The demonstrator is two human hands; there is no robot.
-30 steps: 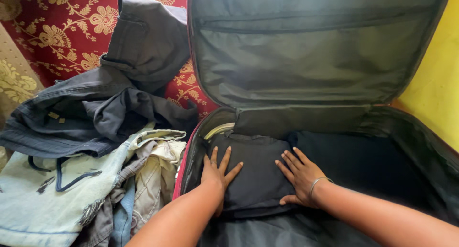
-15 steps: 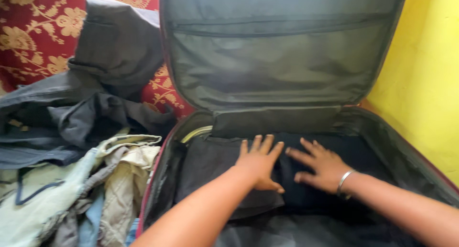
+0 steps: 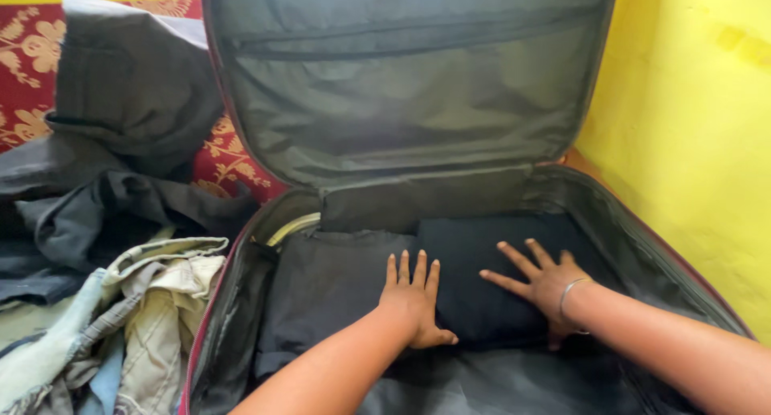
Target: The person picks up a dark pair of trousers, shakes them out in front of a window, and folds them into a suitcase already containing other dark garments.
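An open suitcase (image 3: 241, 303) with grey lining lies in front of me, its lid (image 3: 401, 86) standing upright. Two folded dark garments lie side by side inside: a dark grey one (image 3: 329, 286) on the left and a black one (image 3: 474, 278) on the right. My left hand (image 3: 414, 303) lies flat, fingers spread, where the two garments meet. My right hand (image 3: 542, 282), with a metal bangle at the wrist, presses flat on the black garment's right part. Neither hand grips anything.
A heap of loose clothes (image 3: 120, 319), denim and pale fabric, lies left of the suitcase, with dark grey garments (image 3: 128, 102) behind it on a red floral cloth (image 3: 229, 162). A yellow wall (image 3: 691, 134) stands close on the right.
Both hands have slid rightward from the dark grey garment onto the black one. The view has turned to the right, so the clothes heap sits further left.
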